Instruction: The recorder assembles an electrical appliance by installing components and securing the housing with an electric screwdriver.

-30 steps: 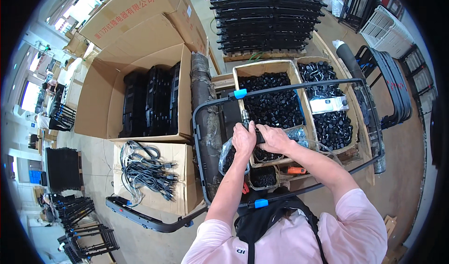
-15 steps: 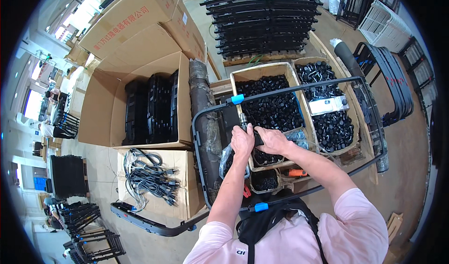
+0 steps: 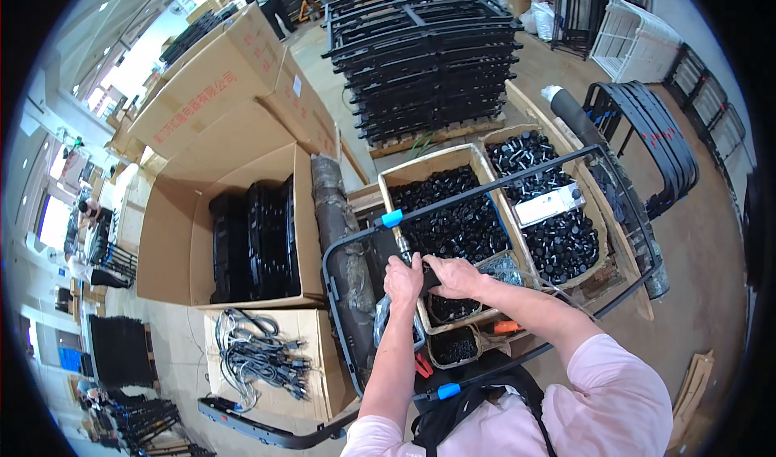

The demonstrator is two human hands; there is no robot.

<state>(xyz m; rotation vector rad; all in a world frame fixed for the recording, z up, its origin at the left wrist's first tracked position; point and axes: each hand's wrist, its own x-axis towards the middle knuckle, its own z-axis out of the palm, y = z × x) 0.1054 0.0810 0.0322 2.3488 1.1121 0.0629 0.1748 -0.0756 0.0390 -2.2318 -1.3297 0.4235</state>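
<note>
A black power drill (image 3: 427, 273) with a silver chuck is gripped between my hands. My left hand (image 3: 402, 279) wraps round its body just behind the chuck. At its rear, my right hand (image 3: 453, 277) has its fingers closed on the black grip, which is mostly hidden. The chuck points at the far bar of a large black rounded frame (image 3: 477, 188), close to a blue piece (image 3: 392, 218) on that bar. Whether the tip touches the bar I cannot tell. Another blue piece (image 3: 448, 391) sits on the frame's near bar, by my body.
Under the frame are boxes of black knobs (image 3: 449, 214) and black-headed bolts (image 3: 558, 247), with a white box (image 3: 550, 205) on top. A carton (image 3: 170, 255) of black parts and bundled cables (image 3: 263, 360) lie left. Stacked black frames (image 3: 424, 69) stand beyond.
The whole view has shifted, showing more of the far floor. The drill's chuck is slightly nearer the far bar's blue piece. Both hands keep their grip.
</note>
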